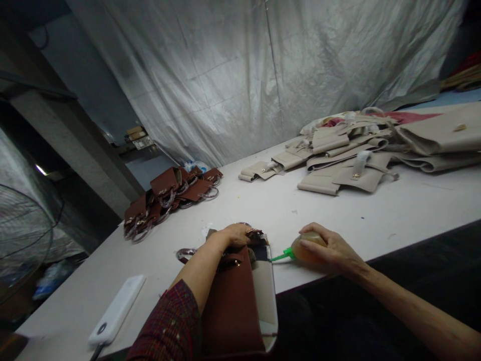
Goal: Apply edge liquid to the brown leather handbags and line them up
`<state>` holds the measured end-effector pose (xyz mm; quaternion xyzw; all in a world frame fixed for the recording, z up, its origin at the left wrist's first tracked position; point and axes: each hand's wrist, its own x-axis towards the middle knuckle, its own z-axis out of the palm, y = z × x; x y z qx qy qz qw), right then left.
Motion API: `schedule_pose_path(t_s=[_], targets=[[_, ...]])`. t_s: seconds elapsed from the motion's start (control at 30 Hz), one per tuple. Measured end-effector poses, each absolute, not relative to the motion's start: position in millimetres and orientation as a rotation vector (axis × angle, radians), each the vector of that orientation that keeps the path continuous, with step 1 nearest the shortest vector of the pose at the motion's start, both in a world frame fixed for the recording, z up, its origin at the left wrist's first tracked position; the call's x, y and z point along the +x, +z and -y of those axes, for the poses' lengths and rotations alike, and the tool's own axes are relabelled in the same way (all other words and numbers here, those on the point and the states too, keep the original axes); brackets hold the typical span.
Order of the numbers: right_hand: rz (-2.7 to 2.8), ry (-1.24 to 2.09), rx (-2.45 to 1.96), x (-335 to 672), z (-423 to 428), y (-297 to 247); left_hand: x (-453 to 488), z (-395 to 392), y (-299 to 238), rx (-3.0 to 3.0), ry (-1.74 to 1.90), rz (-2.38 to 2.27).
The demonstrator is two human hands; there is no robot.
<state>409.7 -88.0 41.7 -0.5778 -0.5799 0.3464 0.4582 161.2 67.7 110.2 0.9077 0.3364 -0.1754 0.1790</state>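
Observation:
A brown handbag with a pale lining lies at the table's front edge, its side turned toward me. My left hand reaches across it and grips its far end; the fingertips are partly hidden against the bag. In my right hand is a squeeze bottle of amber liquid, with a green nozzle. The nozzle's tip points left and meets, or nearly meets, the bag's edge beside a dark inner patch. A clear-wrapped handle sticks out left of my forearm.
Several brown handbags with wrapped handles are heaped at the table's far left. Beige bag pieces pile up at the right rear. A white device with a cable lies front left. Behind the white table hangs a silvery sheet.

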Motion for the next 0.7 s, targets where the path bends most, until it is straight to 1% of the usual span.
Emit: schedule_pose_path(t_s=[0.1, 0.27, 0.43, 0.6, 0.7], targets=[[1.521, 0.946, -1.366, 409, 92, 42, 162, -67, 110, 2.576, -0.494, -0.965], [1.440, 0.841, -1.392, 404, 99, 46, 161, -67, 109, 2.571, -0.486, -0.943], [1.553, 0.931, -1.320, 398, 112, 49, 160, -66, 108, 2.566, -0.474, -0.935], [1.457, 0.801, -1.363, 399, 115, 46, 161, -63, 111, 2.576, -0.476, -0.952], [1.494, 0.855, -1.344, 400, 117, 43, 161, -61, 113, 2.580, -0.475, -0.939]])
